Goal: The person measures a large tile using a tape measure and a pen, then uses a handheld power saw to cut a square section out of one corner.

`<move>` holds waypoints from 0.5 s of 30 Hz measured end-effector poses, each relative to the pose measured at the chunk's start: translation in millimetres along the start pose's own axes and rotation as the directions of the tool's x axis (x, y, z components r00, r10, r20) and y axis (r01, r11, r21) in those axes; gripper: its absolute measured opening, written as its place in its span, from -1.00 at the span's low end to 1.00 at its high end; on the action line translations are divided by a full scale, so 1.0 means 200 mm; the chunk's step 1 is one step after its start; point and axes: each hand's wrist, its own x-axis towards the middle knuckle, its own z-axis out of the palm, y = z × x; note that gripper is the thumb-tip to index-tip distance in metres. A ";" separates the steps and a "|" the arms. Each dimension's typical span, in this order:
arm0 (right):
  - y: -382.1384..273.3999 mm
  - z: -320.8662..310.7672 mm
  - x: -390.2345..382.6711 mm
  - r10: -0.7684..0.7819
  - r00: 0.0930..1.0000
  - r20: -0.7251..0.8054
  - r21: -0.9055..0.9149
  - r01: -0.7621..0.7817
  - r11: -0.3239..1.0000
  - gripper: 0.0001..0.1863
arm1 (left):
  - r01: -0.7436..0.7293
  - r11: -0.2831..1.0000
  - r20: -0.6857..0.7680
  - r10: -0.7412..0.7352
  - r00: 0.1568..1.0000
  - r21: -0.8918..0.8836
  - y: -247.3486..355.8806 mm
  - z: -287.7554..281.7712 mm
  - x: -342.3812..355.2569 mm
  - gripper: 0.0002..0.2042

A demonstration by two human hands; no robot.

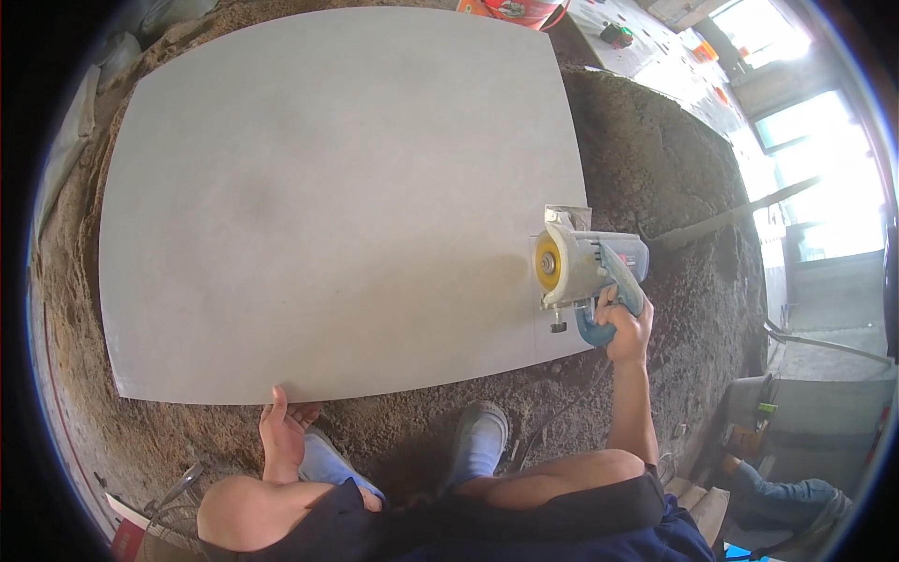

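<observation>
A large pale grey tile (328,187) lies flat over sandy ground in front of me. My left hand (284,426) grips its near edge, thumb at the top and fingertips partly hidden under the rim. At the tile's right side, my right hand (627,323) is wrapped round the blue handle of a handheld tile saw (599,258). The saw's base rests on the tile, and its yellow round disc faces left. A black knob hangs from the near side of the base. Whether the disc is turning, I cannot tell.
Dark loose sand (646,159) surrounds the tile. A red bucket (524,11) stands beyond the far edge. A long pole (735,220) lies at right, with bright windows (824,159) behind. Another person's jeans-clad leg (796,492) shows at lower right. My shoes (480,440) are close to the tile.
</observation>
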 end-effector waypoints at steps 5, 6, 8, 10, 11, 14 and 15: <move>0.00 0.00 0.00 0.006 1.000 0.001 -0.011 -0.006 1.000 -0.81 | 0.006 1.000 -0.007 -0.006 1.000 -0.004 -0.01 0.00 0.01 -0.58; 0.00 0.00 0.00 0.003 1.000 0.007 -0.017 -0.003 1.000 -0.81 | 0.007 1.000 -0.011 -0.007 1.000 -0.003 -0.01 0.00 0.01 -0.58; 0.00 0.00 0.00 0.003 1.000 0.007 -0.010 -0.003 1.000 -0.81 | 0.005 1.000 -0.009 -0.005 1.000 -0.002 -0.01 0.00 0.00 -0.57; 0.00 -0.01 0.00 0.003 1.000 0.006 -0.005 -0.003 1.000 -0.81 | 0.003 1.000 -0.007 -0.003 1.000 -0.001 -0.01 0.01 0.00 -0.57; 0.00 0.00 0.01 -0.001 1.000 0.008 -0.015 0.001 1.000 -0.81 | -0.010 1.000 0.006 0.010 1.000 -0.007 0.00 0.01 0.00 -0.56; 0.00 0.01 0.00 -0.001 1.000 0.003 -0.032 0.001 0.999 -0.81 | -0.018 0.999 0.017 0.018 1.000 -0.029 -0.02 0.00 0.00 -0.55; 0.00 0.01 0.01 -0.006 1.000 -0.006 -0.038 0.005 0.999 -0.81 | -0.019 0.999 0.020 0.020 1.000 -0.046 -0.02 0.00 0.00 -0.55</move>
